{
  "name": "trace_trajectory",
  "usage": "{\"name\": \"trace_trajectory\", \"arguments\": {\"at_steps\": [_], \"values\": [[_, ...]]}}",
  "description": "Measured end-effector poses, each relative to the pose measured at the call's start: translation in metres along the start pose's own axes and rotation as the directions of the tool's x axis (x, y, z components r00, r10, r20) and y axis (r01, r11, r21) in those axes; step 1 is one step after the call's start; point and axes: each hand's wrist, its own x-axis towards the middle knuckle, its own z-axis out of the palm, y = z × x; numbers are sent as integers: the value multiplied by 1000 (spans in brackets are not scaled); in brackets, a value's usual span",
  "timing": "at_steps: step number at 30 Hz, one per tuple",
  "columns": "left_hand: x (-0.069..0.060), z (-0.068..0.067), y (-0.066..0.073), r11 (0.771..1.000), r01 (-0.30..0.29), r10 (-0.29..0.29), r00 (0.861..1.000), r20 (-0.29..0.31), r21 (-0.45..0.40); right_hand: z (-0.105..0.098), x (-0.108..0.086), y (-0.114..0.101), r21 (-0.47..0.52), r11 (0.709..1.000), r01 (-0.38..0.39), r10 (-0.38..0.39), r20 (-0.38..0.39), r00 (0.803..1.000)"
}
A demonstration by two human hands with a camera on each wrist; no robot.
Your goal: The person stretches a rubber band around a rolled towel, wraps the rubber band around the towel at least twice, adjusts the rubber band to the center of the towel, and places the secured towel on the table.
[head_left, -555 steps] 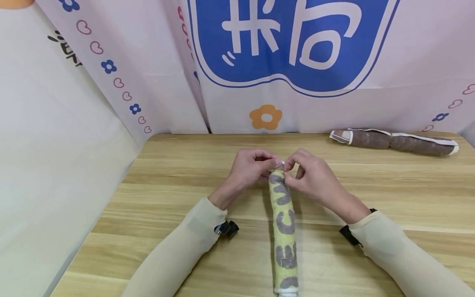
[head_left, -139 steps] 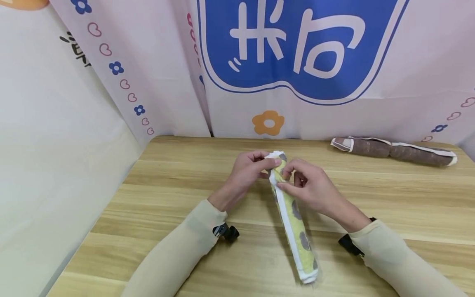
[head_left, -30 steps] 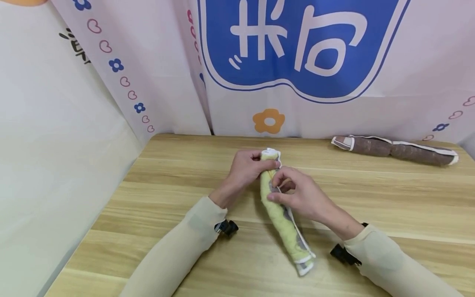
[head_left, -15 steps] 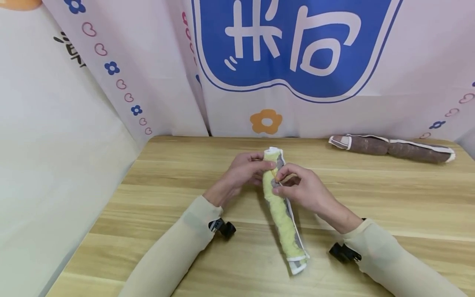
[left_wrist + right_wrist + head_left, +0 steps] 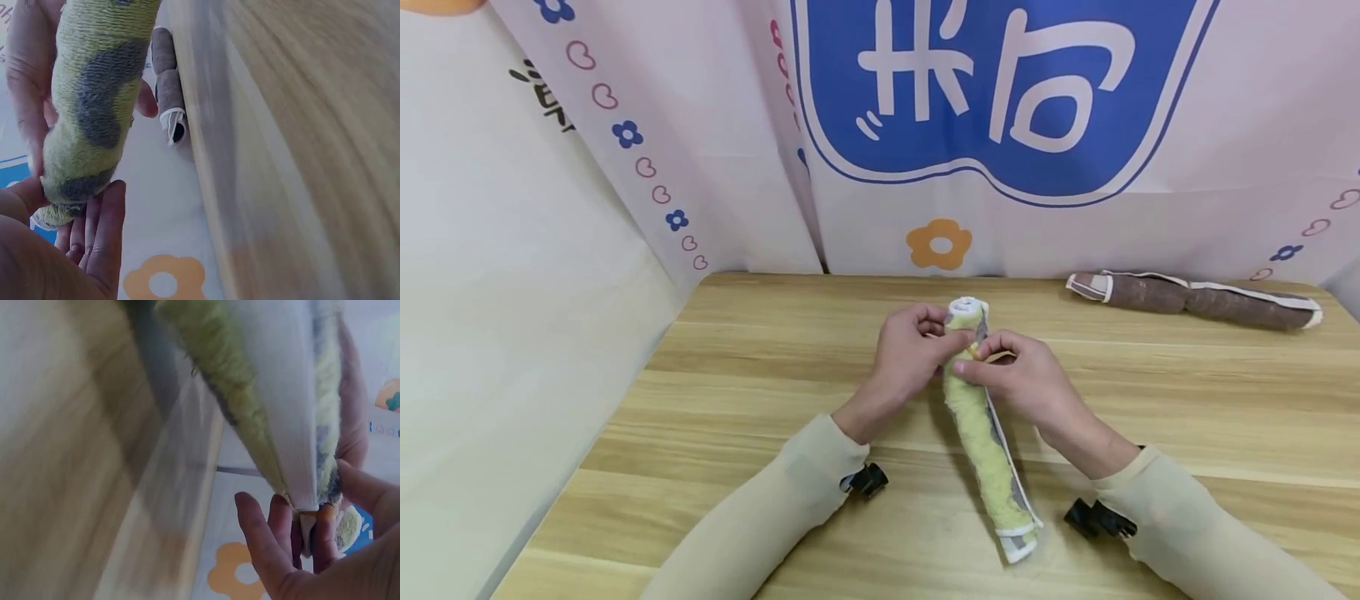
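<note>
A rolled yellow-green towel with grey patches and white edging lies lengthwise before me, its coiled far end raised. My left hand grips it just below that end, thumb on top. On the other side my right hand has thumb and fingers together at a thin orange-yellow rubber band, much of which the fingers hide. The right wrist view shows the towel narrowing where the rubber band crosses it. From the left wrist, the towel's patterned underside is visible, pinched in near its end.
At the back right of the wooden table lies a rolled brown towel with white edging, drawn in at its middle. A printed white curtain hangs along the table's back edge.
Earlier the towel's grey letters faced up; then its white edge, and now mostly its plain yellow side shows. Over the last second both hands shift slightly right with the towel, the right fingers nearing the left thumb.
</note>
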Motion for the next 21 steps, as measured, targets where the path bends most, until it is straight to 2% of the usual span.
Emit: {"name": "trace_trajectory", "arguments": {"at_steps": [3,6,12,15,21], "values": [[-1,1,3,1000,27,-27,999,-18,11,0,-1,0,-97,990,102,-104,-17,994],[1,-1,5,997,74,-74,997,-28,8,0,-2,1,-168,967,189,-189,16,982],[7,-7,1,989,145,-146,989,-16,-26,-1,-1,3,-230,933,277,-248,147,958],[10,-11,-2,982,179,-181,983,-15,-59,1,-2,6,-247,900,358,-309,216,926],[14,-16,-4,974,216,-217,976,-8,-75,-4,0,6,-263,824,502,-412,331,849]]}}
